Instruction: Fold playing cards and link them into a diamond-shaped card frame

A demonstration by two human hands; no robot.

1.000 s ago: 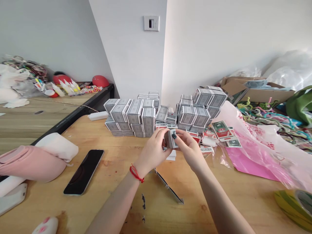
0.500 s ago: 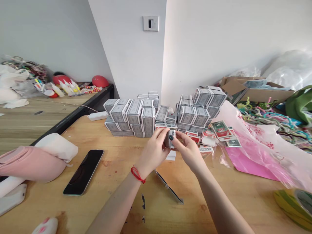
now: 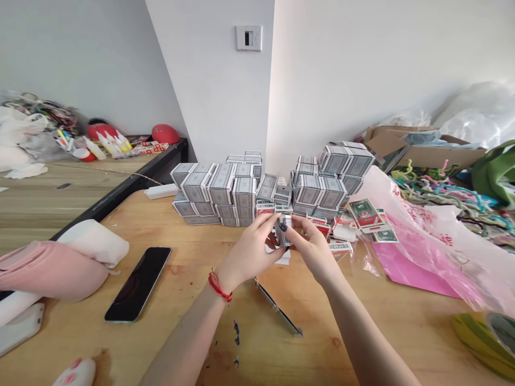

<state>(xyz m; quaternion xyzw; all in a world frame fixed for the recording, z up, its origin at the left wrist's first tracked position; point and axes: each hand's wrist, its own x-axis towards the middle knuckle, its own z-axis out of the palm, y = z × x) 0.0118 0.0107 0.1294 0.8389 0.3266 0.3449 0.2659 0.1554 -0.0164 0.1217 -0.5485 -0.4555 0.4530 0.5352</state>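
Observation:
Between my two hands is a small playing card box (image 3: 285, 236), held upright above the table. My right hand (image 3: 311, 241) grips it with the thumb across the near face and the fingers behind. My left hand (image 3: 255, 246), with a red string bracelet on its wrist, curves around the left side, fingertips at the top and thumb at the bottom. Behind the hands stand stacks of grey patterned card boxes (image 3: 220, 185), with another stack (image 3: 319, 190) to the right. White paper (image 3: 284, 257) lies partly hidden under the hands.
A phone (image 3: 139, 284) lies left on the wooden table. A thin dark flat piece (image 3: 277, 305) sits between my forearms. Loose card boxes (image 3: 364, 214), pink plastic (image 3: 414, 257) and yellow tape (image 3: 478, 343) are on the right. A pink roll-like bundle (image 3: 60, 268) rests at left.
My left hand has shifted slightly left and its fingers have opened out a little, so more of the box shows. My right hand stays nearly in place.

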